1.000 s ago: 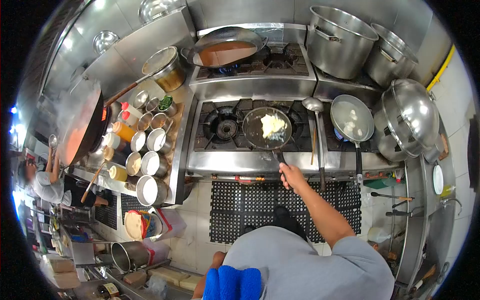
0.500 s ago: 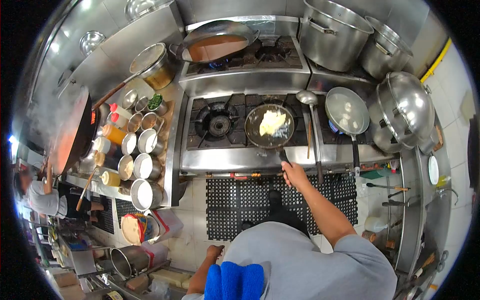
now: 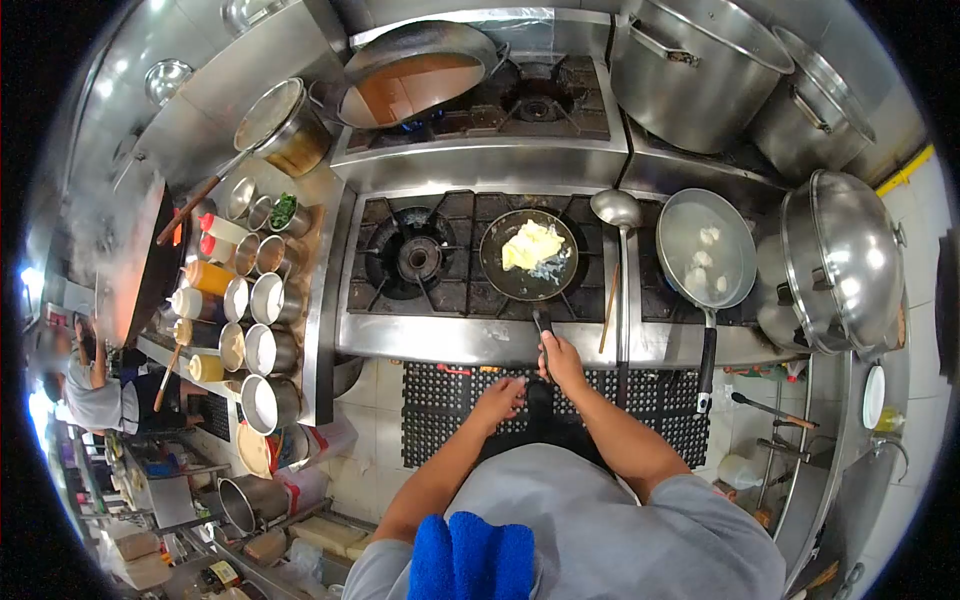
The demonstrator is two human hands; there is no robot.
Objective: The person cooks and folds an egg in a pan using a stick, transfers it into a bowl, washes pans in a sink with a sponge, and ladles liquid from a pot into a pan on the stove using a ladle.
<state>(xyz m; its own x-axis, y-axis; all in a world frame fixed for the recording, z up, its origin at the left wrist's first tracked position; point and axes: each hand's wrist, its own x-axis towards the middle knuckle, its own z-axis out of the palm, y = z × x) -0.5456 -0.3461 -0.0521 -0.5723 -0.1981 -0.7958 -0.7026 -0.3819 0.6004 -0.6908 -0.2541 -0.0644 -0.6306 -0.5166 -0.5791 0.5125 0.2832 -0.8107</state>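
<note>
My right hand is wrapped round the dark handle of a small frying pan on the front burner. Pale yellow food lies in that pan, with a whitish patch at its lower right. My left hand is just left of the handle, apart from it, with its fingers curled; whether anything is in them is too small to tell. Right of the pan lie a ladle and a thin wooden stick. A second pan holds cloudy liquid and white pieces.
A wok of brown sauce stands at the back, large pots at the back right, a domed steel lid at the right. Bottles and steel containers fill the left counter. At far left a person works by a steaming wok.
My left hand has come up from beside my body to near the pan handle. My right hand still holds the handle. The camera view has shifted slightly.
</note>
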